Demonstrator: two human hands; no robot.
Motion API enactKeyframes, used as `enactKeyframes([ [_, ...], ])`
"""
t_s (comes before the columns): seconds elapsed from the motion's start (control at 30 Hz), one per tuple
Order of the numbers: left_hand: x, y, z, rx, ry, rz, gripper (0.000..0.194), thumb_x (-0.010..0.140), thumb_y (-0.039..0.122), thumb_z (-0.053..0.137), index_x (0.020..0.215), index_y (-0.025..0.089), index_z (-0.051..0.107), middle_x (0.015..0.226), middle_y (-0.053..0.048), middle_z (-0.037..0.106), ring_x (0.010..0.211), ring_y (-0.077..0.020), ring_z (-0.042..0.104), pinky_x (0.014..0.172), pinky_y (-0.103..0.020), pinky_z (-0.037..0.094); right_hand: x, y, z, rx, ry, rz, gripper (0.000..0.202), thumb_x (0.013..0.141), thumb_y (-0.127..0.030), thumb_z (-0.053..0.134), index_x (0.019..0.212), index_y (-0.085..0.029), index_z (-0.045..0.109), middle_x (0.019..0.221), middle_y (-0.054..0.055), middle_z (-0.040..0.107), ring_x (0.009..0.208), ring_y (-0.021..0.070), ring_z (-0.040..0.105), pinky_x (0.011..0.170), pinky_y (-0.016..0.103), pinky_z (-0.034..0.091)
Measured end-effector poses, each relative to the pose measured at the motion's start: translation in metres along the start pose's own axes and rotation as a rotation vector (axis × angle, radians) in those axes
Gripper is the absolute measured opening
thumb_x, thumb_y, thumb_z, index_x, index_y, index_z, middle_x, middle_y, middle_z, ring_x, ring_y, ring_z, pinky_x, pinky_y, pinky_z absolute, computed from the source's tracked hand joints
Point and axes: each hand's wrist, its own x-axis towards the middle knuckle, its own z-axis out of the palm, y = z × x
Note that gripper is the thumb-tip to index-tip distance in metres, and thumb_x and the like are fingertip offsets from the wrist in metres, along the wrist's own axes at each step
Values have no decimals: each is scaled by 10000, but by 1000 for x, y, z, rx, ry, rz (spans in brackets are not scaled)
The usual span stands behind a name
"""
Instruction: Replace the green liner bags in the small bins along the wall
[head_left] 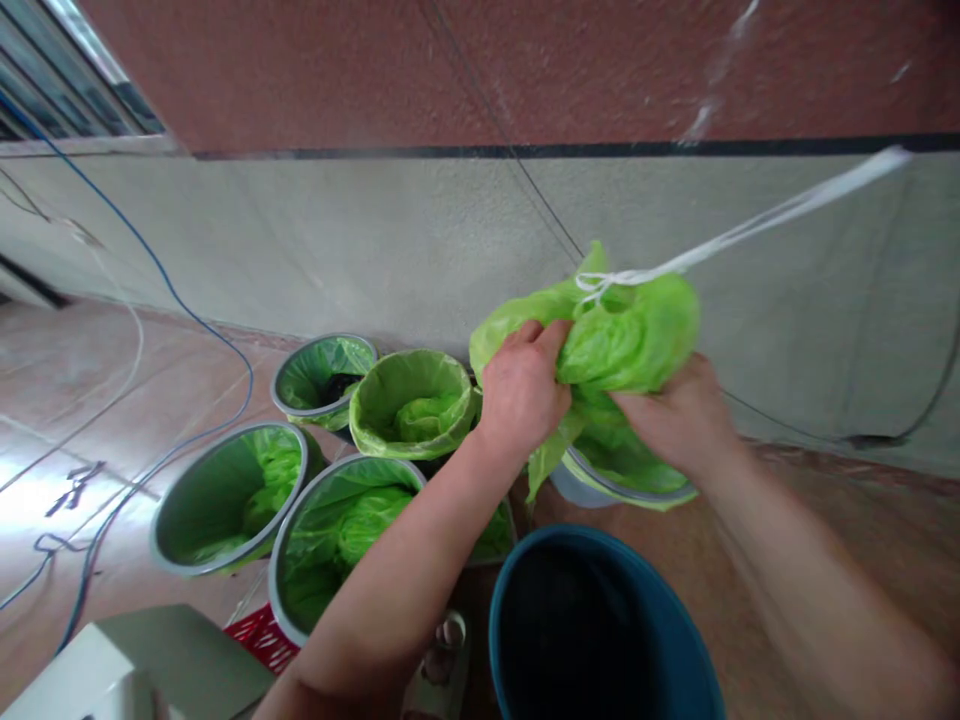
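A bunched green plastic bag (622, 340) hangs from a white cord (795, 205) looped around it. My left hand (525, 385) is closed on the bag's left side, fingers curled into the plastic. On the lower right side, my right hand (679, 415) grips the bag too; its fingertips are partly hidden by the plastic. Right below the hands stands a grey-rimmed bucket (667, 496) lined with green plastic. Nearer to me is a dark blue bucket (547, 535), its inside dark.
Several more lined buckets stand left of my arms, among them a front bucket (281, 560) and a left bucket (161, 530). A blue cable (187, 310) runs across the floor. A pale box-shaped object (172, 650) and a red basket (262, 637) are at lower left. The wall (420, 250) is behind.
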Motion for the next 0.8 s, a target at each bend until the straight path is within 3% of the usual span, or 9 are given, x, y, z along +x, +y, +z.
enactKeyframes([
  [0.03,4,-16,18,21,-2,-73,437,803,99,527,1229,189,555,1146,-89,588,1155,-298,540,1009,-387,428,14,11,16,-79,-18,-158,359,814,-277,560,1156,-207,644,1305,48,596,1304,253,448,1137,398,307],
  [0.07,4,-34,38,40,-25,-163,408,825,102,527,1227,162,557,1166,-111,585,1177,-309,531,1027,-391,414,24,24,34,-168,-46,-183,445,774,-241,615,1209,-146,612,1335,104,565,1321,277,421,1152,400,275],
  [0.13,-4,-70,79,87,-134,-408,372,871,96,483,1237,77,547,1202,-177,573,1203,-327,526,1033,-390,402,36,55,69,-282,-69,-45,743,683,-193,699,1363,-32,447,1388,219,471,1327,346,392,1125,447,308],
  [0.2,-17,-100,113,117,-271,-620,428,862,93,506,1279,-5,503,1199,-263,562,1200,-366,536,1007,-425,424,36,81,98,-316,-32,3,806,721,-184,654,1433,-7,320,1419,262,398,1335,363,377,1105,476,325],
  [0.3,-36,-122,136,134,-330,-651,554,806,64,557,1339,-28,439,1254,-310,531,1226,-378,519,1025,-442,416,27,101,127,-278,-54,-140,741,800,-222,571,1463,-65,280,1423,231,389,1355,332,357,1107,472,332],
  [0.4,-53,-119,129,153,-311,-516,629,806,98,556,1404,28,373,1382,-257,466,1329,-327,427,1104,-413,346,30,102,149,-271,-153,-211,660,855,-287,517,1454,-90,324,1437,217,373,1371,317,335,1112,462,330],
  [0.57,-110,-93,87,-9,-329,-363,559,823,216,560,1361,100,458,1432,-165,456,1337,-256,430,1133,-354,335,66,111,187,-358,-178,-95,647,912,-401,450,1471,-106,310,1517,220,261,1408,340,257,1110,475,301],
  [0.7,-160,-88,61,-245,-487,-411,436,827,264,560,1255,184,569,1291,-76,603,1183,-205,573,1055,-316,429,86,129,225,-402,-270,-18,610,954,-430,352,1482,-132,279,1498,202,327,1360,325,343,1068,469,347],
  [0.8,-170,-93,59,-362,-597,-512,400,851,316,533,1228,198,596,1137,-53,686,1018,-193,653,941,-306,505,88,139,257,-516,-449,-5,571,925,-298,439,1470,-180,316,1497,168,352,1315,312,404,1043,447,373],
])
